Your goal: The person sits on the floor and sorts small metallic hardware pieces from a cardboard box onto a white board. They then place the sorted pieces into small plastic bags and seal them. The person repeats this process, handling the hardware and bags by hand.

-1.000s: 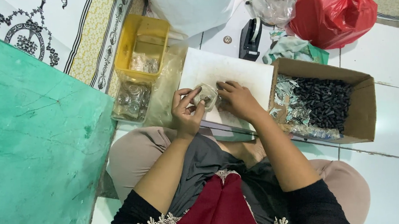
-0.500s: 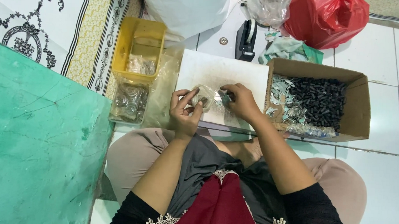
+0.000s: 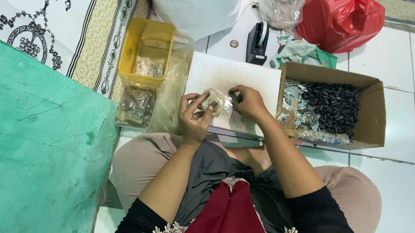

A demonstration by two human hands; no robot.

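White tiled floor [image 3: 406,50] here, person sitting cross-legged on it, with a big green slab [image 3: 37,160] of something filling the left side and a patterned mat [image 3: 80,31] behind it. Up top there's a large white sack [image 3: 193,8], a red plastic bag [image 3: 337,19] and a clear bag [image 3: 280,8] bunched together. To the right sits an open cardboard box [image 3: 375,110] loaded with small dark cylindrical bits plus some silvery scraps. In the middle, across the lap, is a white board [image 3: 232,75], kinda grubby. Left of that is a yellow plastic tub [image 3: 145,44] with a clear packet of small parts just in front of it. A black tape dispenser [image 3: 256,41] stands behind the board. Both hands are over the board: the left hand [image 3: 195,118] and right hand [image 3: 248,102] are each pinched onto a small clear plastic pouch [image 3: 217,102], held between them just above the board's near edge. Looks like something small and metallic is inside the pouch, but it's too blurry to be sure.
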